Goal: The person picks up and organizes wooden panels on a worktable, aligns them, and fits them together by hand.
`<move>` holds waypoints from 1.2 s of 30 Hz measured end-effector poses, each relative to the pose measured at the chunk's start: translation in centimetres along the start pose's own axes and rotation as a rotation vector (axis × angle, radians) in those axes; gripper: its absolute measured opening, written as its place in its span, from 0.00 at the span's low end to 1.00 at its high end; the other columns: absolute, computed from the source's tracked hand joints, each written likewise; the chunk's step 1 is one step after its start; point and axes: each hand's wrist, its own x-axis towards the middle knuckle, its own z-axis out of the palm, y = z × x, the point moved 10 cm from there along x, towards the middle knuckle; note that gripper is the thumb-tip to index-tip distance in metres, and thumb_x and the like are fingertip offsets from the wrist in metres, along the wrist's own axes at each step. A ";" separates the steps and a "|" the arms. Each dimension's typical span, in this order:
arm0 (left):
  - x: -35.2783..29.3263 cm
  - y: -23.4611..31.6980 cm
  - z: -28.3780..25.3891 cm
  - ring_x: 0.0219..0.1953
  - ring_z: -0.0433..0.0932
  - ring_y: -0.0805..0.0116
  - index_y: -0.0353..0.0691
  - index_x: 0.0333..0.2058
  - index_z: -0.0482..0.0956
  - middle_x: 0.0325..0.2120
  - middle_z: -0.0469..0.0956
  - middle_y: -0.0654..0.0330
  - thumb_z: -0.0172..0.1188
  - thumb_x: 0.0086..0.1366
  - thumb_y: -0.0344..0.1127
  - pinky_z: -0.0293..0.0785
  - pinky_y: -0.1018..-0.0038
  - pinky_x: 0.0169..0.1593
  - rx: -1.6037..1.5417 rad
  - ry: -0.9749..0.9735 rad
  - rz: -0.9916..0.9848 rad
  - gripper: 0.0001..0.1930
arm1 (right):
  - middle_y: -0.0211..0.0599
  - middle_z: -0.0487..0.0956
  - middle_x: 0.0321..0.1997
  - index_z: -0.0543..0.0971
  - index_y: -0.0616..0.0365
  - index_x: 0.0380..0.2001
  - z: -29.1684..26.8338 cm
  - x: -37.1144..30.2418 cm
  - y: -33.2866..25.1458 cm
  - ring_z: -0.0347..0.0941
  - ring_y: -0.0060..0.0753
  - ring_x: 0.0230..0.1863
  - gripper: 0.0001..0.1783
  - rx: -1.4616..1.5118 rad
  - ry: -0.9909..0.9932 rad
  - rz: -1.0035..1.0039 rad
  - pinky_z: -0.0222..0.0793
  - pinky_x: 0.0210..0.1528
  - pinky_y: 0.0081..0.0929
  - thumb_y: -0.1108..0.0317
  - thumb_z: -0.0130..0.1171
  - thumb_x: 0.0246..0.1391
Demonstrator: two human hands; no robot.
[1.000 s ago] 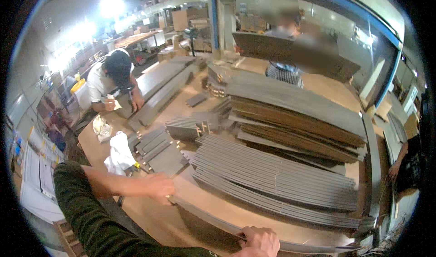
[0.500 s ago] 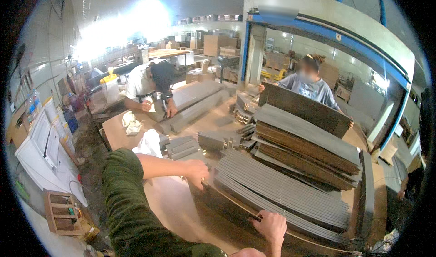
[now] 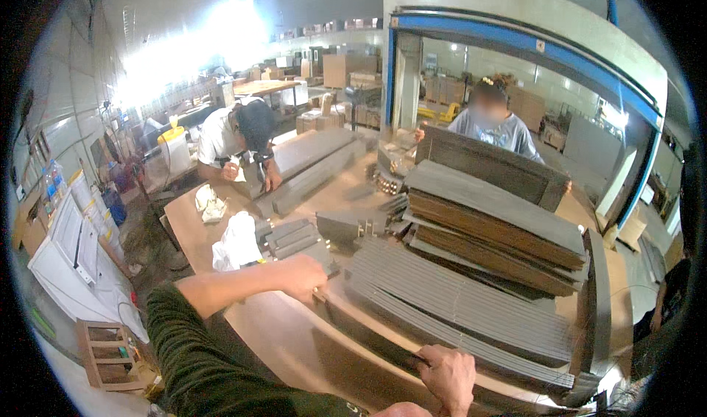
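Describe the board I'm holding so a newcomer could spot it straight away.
On the large brown table, find the wide row of grey slats. Along the row's near side runs a long dark board, left hand at one end, right hand farther along. Unlike the grouped slats, it's gripped by both hands.

white glare [image 3: 221,34] floods the back left; a blue-trimmed frame [image 3: 515,39] stands right.

Right hand [image 3: 448,375]: yours, cut off past the wrist
Board [image 3: 374,340]: partly hidden behind it
Rightmost person [image 3: 670,292]: rim-cropped
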 end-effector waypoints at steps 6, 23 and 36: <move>0.6 -2.4 6.2 0.29 0.77 0.49 0.47 0.26 0.81 0.22 0.78 0.53 0.65 0.43 0.47 0.72 0.57 0.31 -0.112 -0.002 -0.174 0.13 | 0.32 0.80 0.27 0.77 0.47 0.26 4.0 0.7 0.7 0.77 0.43 0.27 0.09 -0.043 -0.160 0.050 0.71 0.30 0.39 0.56 0.61 0.44; -0.8 -0.9 5.0 0.31 0.79 0.50 0.52 0.33 0.82 0.25 0.80 0.53 0.66 0.46 0.47 0.74 0.58 0.33 -0.093 -0.040 -0.145 0.14 | 0.35 0.79 0.22 0.80 0.45 0.29 1.3 -0.2 -0.3 0.76 0.45 0.27 0.14 -0.018 -0.225 0.135 0.71 0.30 0.39 0.48 0.59 0.48; -0.4 -3.5 8.6 0.34 0.79 0.55 0.53 0.36 0.81 0.27 0.81 0.58 0.66 0.42 0.54 0.73 0.60 0.43 -0.140 -0.020 -0.356 0.22 | 0.34 0.81 0.27 0.80 0.45 0.31 3.7 0.0 1.2 0.78 0.42 0.30 0.15 0.106 -0.140 0.055 0.73 0.34 0.37 0.50 0.63 0.45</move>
